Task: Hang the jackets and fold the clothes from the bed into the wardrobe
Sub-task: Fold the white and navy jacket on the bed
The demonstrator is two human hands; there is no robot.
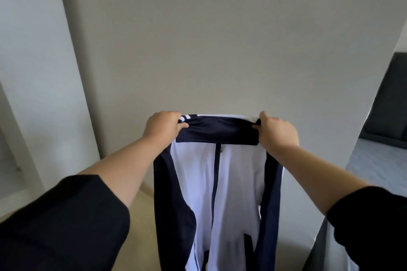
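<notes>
Holding a navy-and-white track jacket (217, 182) up in front of a plain pale wall (198, 39), both arms reach forward and slightly inward, bare from the forearm down, with black sleeves (66, 222) bunched near the elbows. The left hand (164, 126) has its fingers curled over the top edge of the navy collar at its left end, thumb pinching the cloth from the near side. The right hand (276, 133) grips the collar's right end the same way, thumb pressed into the fabric, knuckles turned up. Between the two hands the collar is stretched level. Below it the jacket hangs straight down, white lining facing the camera, dark zipper line running down the middle, navy sleeves trailing at either side. A dark sofa (389, 103) shows at the far right edge
</notes>
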